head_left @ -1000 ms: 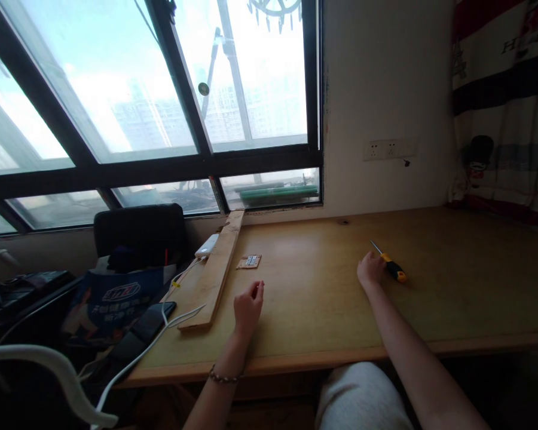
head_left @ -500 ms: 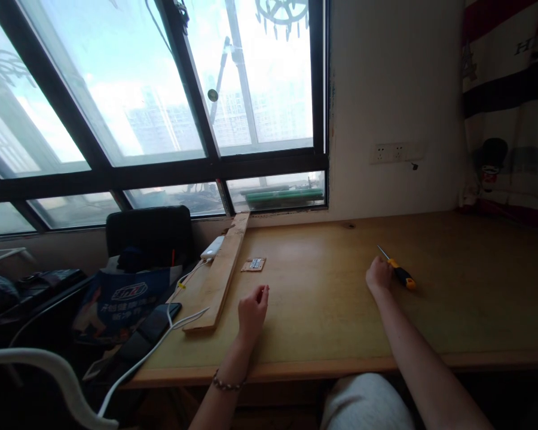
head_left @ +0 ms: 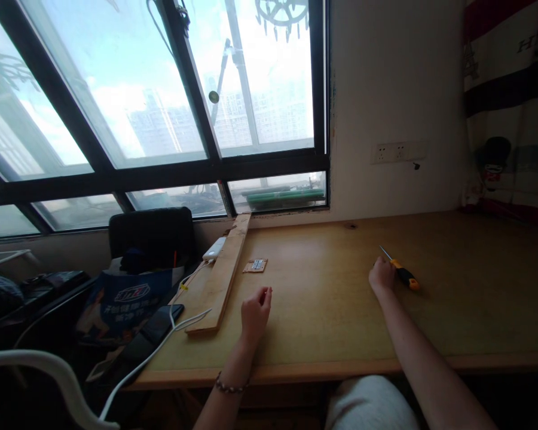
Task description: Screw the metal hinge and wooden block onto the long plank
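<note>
My left hand (head_left: 255,313) rests on the table with its fingers curled and pressed together; anything inside them is hidden. Beyond it lies a small flat tan piece (head_left: 247,269) with a pale, dark-marked strip (head_left: 258,264) on it, too small to name. My right hand (head_left: 382,276) is closed on the table, fingers tucked in and their contents out of sight. Right beside it is a screwdriver (head_left: 404,276) with a black and yellow handle, its thin shaft pointing up and left. Whether the hand touches the screwdriver, I cannot tell.
A wooden plank (head_left: 219,286) runs along the table's left side, with a white power strip (head_left: 214,248) and white cables (head_left: 173,322) by it. A dark phone (head_left: 159,325) lies near the left edge. Behind stand a black chair (head_left: 150,233) and a blue bag (head_left: 125,304).
The whole view has shifted very slightly. Both hands, the screwdriver and the small flat piece keep their places on the table.
</note>
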`<state>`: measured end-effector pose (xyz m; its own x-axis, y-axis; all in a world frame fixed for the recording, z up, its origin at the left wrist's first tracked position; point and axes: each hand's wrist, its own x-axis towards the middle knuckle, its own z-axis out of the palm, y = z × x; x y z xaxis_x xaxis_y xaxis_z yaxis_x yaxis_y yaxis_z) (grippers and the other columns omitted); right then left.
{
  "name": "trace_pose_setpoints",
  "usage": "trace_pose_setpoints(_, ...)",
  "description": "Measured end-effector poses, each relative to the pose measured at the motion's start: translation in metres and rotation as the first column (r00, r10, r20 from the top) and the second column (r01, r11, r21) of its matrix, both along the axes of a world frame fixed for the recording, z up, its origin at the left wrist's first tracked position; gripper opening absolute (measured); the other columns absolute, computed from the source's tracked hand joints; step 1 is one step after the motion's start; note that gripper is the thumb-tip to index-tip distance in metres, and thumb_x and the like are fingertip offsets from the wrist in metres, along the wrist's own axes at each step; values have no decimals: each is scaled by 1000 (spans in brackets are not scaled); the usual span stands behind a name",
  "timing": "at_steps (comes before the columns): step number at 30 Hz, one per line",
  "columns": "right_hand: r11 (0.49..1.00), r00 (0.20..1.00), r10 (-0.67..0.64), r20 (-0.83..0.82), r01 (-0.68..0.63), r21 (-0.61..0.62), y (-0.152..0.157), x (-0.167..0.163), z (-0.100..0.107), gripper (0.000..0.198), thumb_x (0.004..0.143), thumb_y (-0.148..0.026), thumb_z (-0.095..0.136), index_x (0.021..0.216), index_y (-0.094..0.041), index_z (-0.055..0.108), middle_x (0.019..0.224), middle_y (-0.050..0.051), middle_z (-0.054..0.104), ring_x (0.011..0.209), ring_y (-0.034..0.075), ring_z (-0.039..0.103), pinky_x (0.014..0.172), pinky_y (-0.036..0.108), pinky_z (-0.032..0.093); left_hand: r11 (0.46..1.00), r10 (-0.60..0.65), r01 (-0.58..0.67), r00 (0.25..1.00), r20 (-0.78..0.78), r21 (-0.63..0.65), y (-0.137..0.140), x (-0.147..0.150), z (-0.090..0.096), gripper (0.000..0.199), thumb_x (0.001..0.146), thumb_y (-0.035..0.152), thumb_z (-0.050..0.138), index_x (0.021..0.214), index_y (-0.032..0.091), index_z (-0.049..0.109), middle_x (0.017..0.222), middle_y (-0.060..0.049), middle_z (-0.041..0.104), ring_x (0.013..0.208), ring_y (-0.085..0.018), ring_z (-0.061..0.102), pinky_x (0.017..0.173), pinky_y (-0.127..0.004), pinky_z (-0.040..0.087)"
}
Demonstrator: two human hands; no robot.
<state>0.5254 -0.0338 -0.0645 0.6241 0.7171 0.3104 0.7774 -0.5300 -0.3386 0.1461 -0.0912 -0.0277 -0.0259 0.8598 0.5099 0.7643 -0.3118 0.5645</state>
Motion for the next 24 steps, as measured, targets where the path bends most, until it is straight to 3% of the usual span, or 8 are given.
trace_pose_setpoints(5,986,997,56,49,-63,151,-4,-13,8,30,78,-6,38,103,-5,55,103,21,57,100,28,50,87,38,32,1000,-1,2,1000,28,-17,-3,2,2,34,82,41,39,69,18,60,50,0,53,48,-11,47,50,-21,29)
trace_pose_setpoints(9,852,932,362,-23,-321,413,-10,-57,25,31,78,-14,45,107,-8,54,110,17,56,106,25,48,92,36,33,999,35,-30,991,127,-42,-2,-6,9,34,82,42,40,71,18,60,53,0,56,49,-12,51,52,-22,33)
trace_pose_setpoints(11,774,809,550,-207,-401,490,-12,-92,40,25,78,-18,45,98,-11,59,98,14,63,93,22,56,83,32,41,994,108,-105,988,113,-27,5,-20,18,32,81,42,40,72,19,61,58,-1,61,54,-14,55,55,-22,35)
trace_pose_setpoints(13,698,585,707,-397,-486,526,-12,-135,59,19,77,-24,49,86,-13,63,85,9,66,79,19,61,74,29,45,978,209,-208,977,45,-10,17,-38,30,31,81,40,40,75,19,62,64,-3,64,61,-16,58,58,-24,37)
trace_pose_setpoints(16,594,298,795,-528,-558,580,-8,-206,90,14,71,-25,58,78,-14,64,76,6,67,75,18,61,71,29,45,946,320,-322,946,-54,-24,38,-71,49,30,78,40,43,83,19,63,73,-7,66,68,-20,60,60,-26,38)
trace_pose_setpoints(18,592,143,765,-627,-540,598,-4,-254,102,12,69,-23,60,76,-15,64,75,4,66,74,17,60,70,28,45,918,388,-394,915,-107,-38,52,-92,55,29,77,39,44,83,17,62,80,-9,66,73,-22,60,63,-28,40)
trace_pose_setpoints(20,645,49,680,-732,-515,564,-2,-299,103,12,66,-21,62,77,-16,63,74,3,64,74,16,58,68,28,44,891,443,-452,882,-163,-28,63,-112,55,30,76,37,44,87,15,62,89,-13,65,82,-25,60,67,-30,41)
trace_pose_setpoints(24,774,-162,444,-882,-427,468,-5,-362,70,32,56,-18,70,86,-13,59,75,2,59,80,17,56,70,26,41,854,475,-513,839,-267,-93,76,-145,38,34,77,34,41,94,10,60,96,-19,63,91,-29,58,73,-33,42)
